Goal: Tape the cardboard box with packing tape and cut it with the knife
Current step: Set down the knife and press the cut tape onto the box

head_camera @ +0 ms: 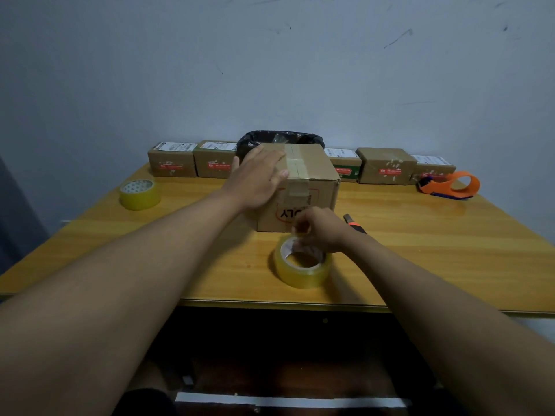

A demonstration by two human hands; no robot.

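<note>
1. The cardboard box (303, 187) sits mid-frame on the counter (420, 250), its top seam already taped.
2. The left hand (255, 178) lies flat on the lid, fingers spread open, likely steadying it.
3. The right hand (318, 229) pinches the loose end of the tape roll (301, 265) below the box.
4. The knife (354, 225) waits just right of it.

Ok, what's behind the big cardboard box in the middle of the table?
Behind the big box sits a bin with a black bag; only its rim shows, the rest is covered. A row of small boxes runs along the wall on both sides.
</note>
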